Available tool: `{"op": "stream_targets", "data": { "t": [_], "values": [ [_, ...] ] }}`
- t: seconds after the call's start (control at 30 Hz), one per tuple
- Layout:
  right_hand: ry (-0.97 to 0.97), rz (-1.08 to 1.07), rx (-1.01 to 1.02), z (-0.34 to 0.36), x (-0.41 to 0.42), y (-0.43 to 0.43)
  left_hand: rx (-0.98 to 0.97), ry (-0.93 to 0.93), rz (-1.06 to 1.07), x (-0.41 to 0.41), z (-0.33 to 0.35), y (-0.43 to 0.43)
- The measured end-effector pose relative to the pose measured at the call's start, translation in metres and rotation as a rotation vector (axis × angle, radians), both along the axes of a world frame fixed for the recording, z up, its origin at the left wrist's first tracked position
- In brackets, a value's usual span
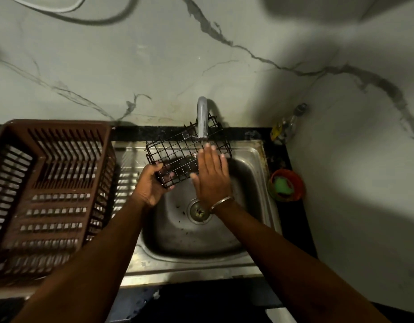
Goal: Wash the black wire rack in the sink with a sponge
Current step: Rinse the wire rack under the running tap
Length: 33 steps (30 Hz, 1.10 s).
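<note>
Black wire rack [178, 157] is held tilted over the sink [248, 173], far end up under the faucet [202, 117], long axis running from near-left to far-right. Left hand [152, 183] grips its near-left corner, fingers curled thru the wires; right hand [212, 173] lies flat & open vs. the rack's right part, holding nothing. Sponge [283, 184] sits in the orange bowl [292, 176] on the surface, well right of the rack, so the right hand's nearer, I'd say.

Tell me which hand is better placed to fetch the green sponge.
Probably the right hand: it lies open on the black wire rack, nearer the sponge. The left hand holds the rack.
</note>
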State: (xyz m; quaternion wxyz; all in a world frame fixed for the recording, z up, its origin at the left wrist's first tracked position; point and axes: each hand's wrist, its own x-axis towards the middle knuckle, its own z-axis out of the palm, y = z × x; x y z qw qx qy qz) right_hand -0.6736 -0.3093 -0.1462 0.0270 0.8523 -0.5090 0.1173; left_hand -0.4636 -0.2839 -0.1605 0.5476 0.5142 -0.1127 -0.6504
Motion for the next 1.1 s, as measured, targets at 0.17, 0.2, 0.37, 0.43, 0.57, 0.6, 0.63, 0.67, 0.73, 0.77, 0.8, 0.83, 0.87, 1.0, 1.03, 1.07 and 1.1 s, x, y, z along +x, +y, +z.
{"op": "stream_targets", "data": {
  "t": [0.17, 0.2, 0.37, 0.43, 0.57, 0.6, 0.63, 0.67, 0.73, 0.77, 0.8, 0.83, 0.87, 1.0, 1.03, 1.07, 1.1],
  "values": [
    [0.022, 0.052, -0.011, -0.007, -0.010, 0.007, -0.002, 0.060, 0.016, 0.001, -0.002, 0.001],
    [0.001, -0.019, -0.009, -0.005, -0.011, 0.007, -0.010, 0.073, 0.013, 0.001, -0.003, 0.001],
    [0.025, 0.128, -0.039, -0.005, -0.012, 0.012, -0.028, 0.071, 0.040, 0.002, -0.007, 0.002],
    [-0.028, -0.054, -0.023, -0.001, -0.016, 0.008, -0.034, 0.063, 0.018, 0.003, -0.008, 0.001],
    [0.023, 0.136, -0.066, -0.005, -0.009, 0.018, -0.022, 0.022, -0.016, 0.001, 0.000, 0.003],
    [0.045, 0.194, -0.080, -0.005, -0.011, 0.016, -0.026, 0.021, -0.010, -0.003, 0.004, 0.003],
    [0.039, 0.170, -0.079, -0.003, -0.013, 0.014, -0.029, 0.018, -0.001, -0.005, 0.006, 0.003],
    [0.013, 0.086, -0.070, -0.001, -0.014, 0.011, -0.031, 0.014, 0.008, -0.007, 0.007, 0.002],
    [-0.032, -0.022, -0.062, 0.004, -0.009, 0.011, -0.026, 0.017, 0.012, -0.009, 0.006, 0.000],
    [-0.031, 0.017, -0.069, 0.004, -0.007, 0.010, -0.024, 0.019, 0.003, -0.012, 0.007, 0.000],
    [-0.016, 0.081, -0.084, 0.005, -0.005, 0.009, -0.025, 0.016, 0.000, -0.016, 0.010, 0.001],
    [0.000, 0.110, -0.091, 0.005, -0.005, 0.005, -0.025, 0.008, 0.004, -0.019, 0.010, 0.001],
    [0.003, 0.082, -0.078, 0.007, -0.005, 0.000, -0.034, -0.004, -0.004, -0.022, 0.011, 0.001],
    [0.011, 0.038, -0.011, 0.016, -0.001, -0.010, -0.017, 0.004, -0.052, -0.026, 0.008, 0.005],
    [0.036, 0.103, -0.017, 0.015, -0.001, -0.011, -0.013, 0.007, -0.061, -0.027, 0.008, 0.006],
    [0.048, 0.121, -0.016, 0.014, -0.002, -0.013, -0.007, -0.006, -0.066, -0.027, 0.008, 0.007],
    [0.035, 0.086, -0.007, 0.015, -0.002, -0.015, -0.010, -0.021, -0.068, -0.027, 0.009, 0.007]
  ]
}}
